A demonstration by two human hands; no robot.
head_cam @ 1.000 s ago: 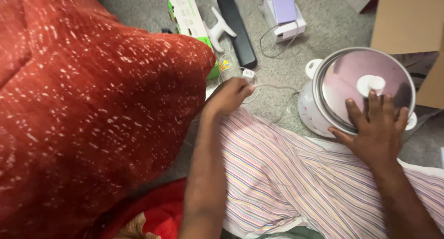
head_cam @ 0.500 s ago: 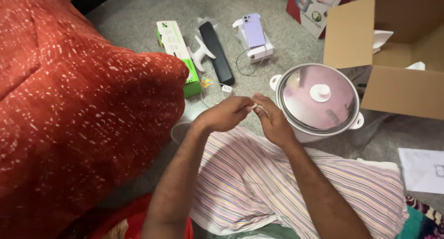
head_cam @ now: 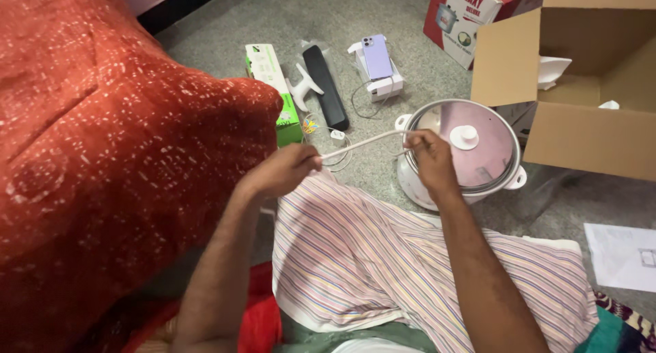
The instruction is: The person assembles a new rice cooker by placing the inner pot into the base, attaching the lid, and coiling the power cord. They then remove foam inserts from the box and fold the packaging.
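My left hand (head_cam: pixel 285 170) and my right hand (head_cam: pixel 429 156) each pinch one end of a white cable (head_cam: pixel 362 142), which is stretched straight between them above my lap. Its loose coil and small white plug (head_cam: pixel 337 135) lie on the grey floor just behind. A white rice cooker with a shiny metal lid and white knob (head_cam: pixel 486 163) stands on the floor directly under and behind my right hand. My striped trouser leg (head_cam: pixel 383 257) fills the foreground.
A big red speckled cushion (head_cam: pixel 116 161) blocks the left. On the floor behind lie a green and white box (head_cam: pixel 273 86), a black bar (head_cam: pixel 325 85) and a purple phone on a white box (head_cam: pixel 377 59). An open cardboard box (head_cam: pixel 581 86) stands right; paper (head_cam: pixel 625 256) lies beside it.
My right hand left the cooker lid and met my left hand at the cable. Both hands then drew apart, pulling the white cable taut between them. The view tilted up.
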